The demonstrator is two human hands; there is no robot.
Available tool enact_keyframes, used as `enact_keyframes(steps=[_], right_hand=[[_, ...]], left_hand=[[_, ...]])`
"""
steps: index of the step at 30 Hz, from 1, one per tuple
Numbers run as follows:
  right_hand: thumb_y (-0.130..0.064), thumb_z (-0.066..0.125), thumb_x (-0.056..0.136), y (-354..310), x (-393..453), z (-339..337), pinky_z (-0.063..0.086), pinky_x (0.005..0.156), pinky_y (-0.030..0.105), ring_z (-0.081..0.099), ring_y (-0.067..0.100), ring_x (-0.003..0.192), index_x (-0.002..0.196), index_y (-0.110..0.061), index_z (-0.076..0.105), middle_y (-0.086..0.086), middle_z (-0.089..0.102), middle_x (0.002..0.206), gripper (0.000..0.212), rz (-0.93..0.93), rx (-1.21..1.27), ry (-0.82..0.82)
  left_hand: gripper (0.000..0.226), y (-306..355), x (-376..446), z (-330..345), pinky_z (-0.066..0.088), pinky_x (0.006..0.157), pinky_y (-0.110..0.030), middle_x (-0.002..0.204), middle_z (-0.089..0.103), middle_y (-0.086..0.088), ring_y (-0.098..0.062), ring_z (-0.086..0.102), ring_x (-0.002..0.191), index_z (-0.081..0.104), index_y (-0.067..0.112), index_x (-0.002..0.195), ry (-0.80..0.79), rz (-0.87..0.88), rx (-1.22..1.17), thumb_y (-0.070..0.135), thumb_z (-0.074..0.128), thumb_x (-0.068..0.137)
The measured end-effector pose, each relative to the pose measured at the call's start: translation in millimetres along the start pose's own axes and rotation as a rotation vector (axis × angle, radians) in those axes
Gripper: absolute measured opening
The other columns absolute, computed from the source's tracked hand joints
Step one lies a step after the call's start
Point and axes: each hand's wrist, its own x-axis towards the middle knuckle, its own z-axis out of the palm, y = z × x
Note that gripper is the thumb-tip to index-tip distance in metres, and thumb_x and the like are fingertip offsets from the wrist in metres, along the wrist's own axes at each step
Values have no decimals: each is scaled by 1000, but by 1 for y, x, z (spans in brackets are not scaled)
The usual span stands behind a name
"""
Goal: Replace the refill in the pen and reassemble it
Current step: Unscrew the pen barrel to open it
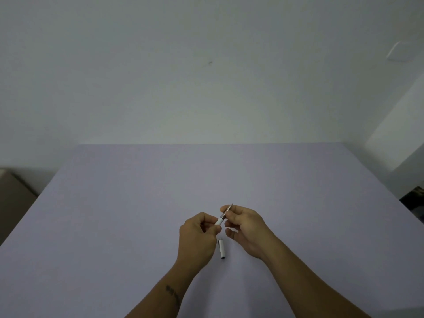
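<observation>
The pen (219,221) is held in the air above the counter (137,203), angled up and away, its white barrel in the left hand (199,232) and a thin dark metal end sticking out toward the right hand (244,228). Holding the 2 ends apart like this probably lets 1 hand steady the barrel while the other pulls or twists the front part or refill. Just below the pen, the white cap (222,249) lies flat on the counter, likely set aside within reach for reassembly. The left fingers (207,222) are closed tight around the barrel. The right fingers (226,208) pinch the thin metal end near its tip, the remaining ones loosely curled and apart. Whether that end is the refill or a metal tip, I cannot tell.
</observation>
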Motion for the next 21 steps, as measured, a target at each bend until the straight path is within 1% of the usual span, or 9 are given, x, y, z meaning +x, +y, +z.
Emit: enact_keyframes(steps=[3,5,7,9,12,16,18,19,21], right_hand=[[-8,50,101,-1,-3,-2,53,76,34,54,23,89,100,-13,79,9,65,100,29,15,42,-43],[-12,55,99,1,-5,-2,52,75,34,53,23,87,103,-13,78,7,65,97,23,23,33,-40],[-19,62,97,3,-6,-2,51,73,34,52,22,83,95,-11,76,6,63,91,16,32,19,-18],[-20,64,96,4,-6,0,51,71,33,51,21,81,87,-11,74,8,61,89,17,25,-2,26],[-16,60,98,5,-5,3,53,71,32,52,20,80,88,-10,75,9,62,91,19,3,7,44],[-10,50,102,3,-8,4,54,73,33,55,23,86,96,-13,79,10,66,98,29,-8,33,1],[-11,54,100,3,-10,4,53,74,34,55,23,87,103,-14,77,9,65,98,23,1,23,-20],[-12,57,98,4,-10,4,53,74,34,55,22,85,102,-13,76,8,65,96,19,8,21,-24],[-18,62,97,5,-11,5,53,73,34,55,20,81,93,-12,74,7,63,89,14,10,-11,-8]], left_hand=[[21,-1,-1,0,44,49,-1,63,67,5,7,59,57,70,24,74,3,1,6,5,72,83],[26,-2,-2,0,44,49,-1,63,67,6,7,60,58,68,27,71,3,0,8,5,72,83],[29,-2,-3,0,44,50,-1,62,66,7,7,60,58,66,29,69,3,-1,6,5,72,83],[28,-2,-3,0,44,49,-1,62,66,7,7,59,58,67,29,69,2,1,11,5,72,83],[27,-2,-5,0,44,50,-1,62,66,7,7,59,58,68,28,71,5,8,13,4,72,82],[27,-4,-5,-3,44,48,-2,62,66,7,7,59,57,68,28,71,13,14,11,4,72,83],[27,-5,-5,-4,44,47,-2,61,66,7,6,59,57,68,28,70,16,10,7,5,72,83],[27,-5,-5,-4,44,47,-2,61,66,7,6,60,58,68,28,70,18,9,3,5,72,83],[30,-5,-6,-3,44,49,-1,61,66,7,6,60,59,67,30,69,13,16,-6,4,72,82]])
